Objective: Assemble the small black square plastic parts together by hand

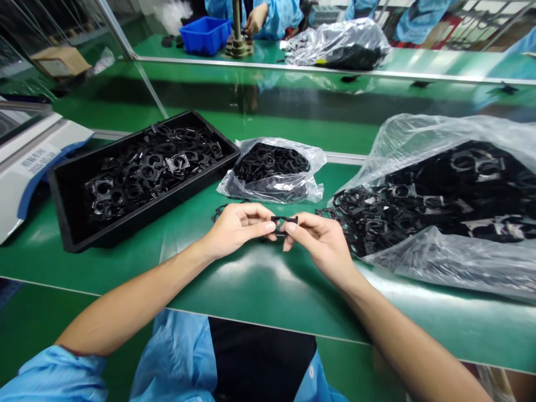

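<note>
My left hand (238, 226) and my right hand (320, 240) meet over the green table (259, 285), both pinching one small black plastic part (285, 219) between thumb and fingers. A black tray (67, 223) full of similar black parts lies to the left. A small clear bag of black rings (272, 167) sits just beyond my hands. A large open clear bag (439, 184) spills black frame parts to the right of my right hand.
A white machine (29, 162) stands at the far left. Across the green belt, another person in blue works near a blue bin (205, 34), a metal press (238, 42) and a dark plastic bag (339, 44).
</note>
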`<state>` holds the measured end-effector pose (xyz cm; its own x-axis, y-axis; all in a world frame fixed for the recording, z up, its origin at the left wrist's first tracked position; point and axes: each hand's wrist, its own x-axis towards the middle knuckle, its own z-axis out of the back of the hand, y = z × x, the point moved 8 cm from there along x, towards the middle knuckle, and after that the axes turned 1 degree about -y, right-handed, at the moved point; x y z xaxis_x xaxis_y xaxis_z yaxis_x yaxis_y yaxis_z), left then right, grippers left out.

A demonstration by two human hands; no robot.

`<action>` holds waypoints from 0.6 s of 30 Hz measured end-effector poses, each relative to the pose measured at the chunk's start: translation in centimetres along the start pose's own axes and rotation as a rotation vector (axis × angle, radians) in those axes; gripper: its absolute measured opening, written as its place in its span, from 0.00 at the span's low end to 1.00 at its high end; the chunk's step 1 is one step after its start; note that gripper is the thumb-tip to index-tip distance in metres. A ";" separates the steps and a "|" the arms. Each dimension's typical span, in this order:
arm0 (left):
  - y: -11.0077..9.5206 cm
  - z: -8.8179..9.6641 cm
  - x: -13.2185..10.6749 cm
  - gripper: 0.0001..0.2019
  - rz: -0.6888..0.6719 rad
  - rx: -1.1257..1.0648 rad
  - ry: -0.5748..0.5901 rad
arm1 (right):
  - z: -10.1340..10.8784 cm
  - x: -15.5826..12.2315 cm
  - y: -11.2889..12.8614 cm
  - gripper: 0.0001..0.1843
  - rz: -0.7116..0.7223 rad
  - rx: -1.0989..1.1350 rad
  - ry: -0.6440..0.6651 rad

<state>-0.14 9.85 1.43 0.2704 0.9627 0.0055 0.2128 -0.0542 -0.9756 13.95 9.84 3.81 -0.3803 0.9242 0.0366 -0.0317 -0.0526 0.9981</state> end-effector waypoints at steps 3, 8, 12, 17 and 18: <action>-0.3 -0.3 -0.1 0.14 0.000 0.008 0.046 | -0.1 0.0 -0.6 0.23 -0.038 0.042 0.019; -0.2 -0.4 -0.1 0.14 0.020 0.022 0.062 | 0.5 0.1 -0.5 0.17 -0.010 0.061 -0.068; 0.1 -0.1 0.0 0.15 0.034 0.044 0.031 | 0.7 0.1 -0.4 0.17 0.008 0.039 -0.092; 0.1 -0.3 -0.1 0.16 0.050 0.007 0.068 | 0.1 0.2 -1.3 0.21 -0.101 0.192 -0.032; 0.2 -0.4 -0.2 0.16 0.055 -0.009 0.085 | -0.1 0.2 -1.4 0.21 -0.122 0.219 -0.011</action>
<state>0.24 9.55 1.36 0.3607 0.9322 -0.0285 0.2035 -0.1085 -0.9730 13.84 10.03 2.45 -0.3762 0.9226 -0.0853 0.1250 0.1418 0.9820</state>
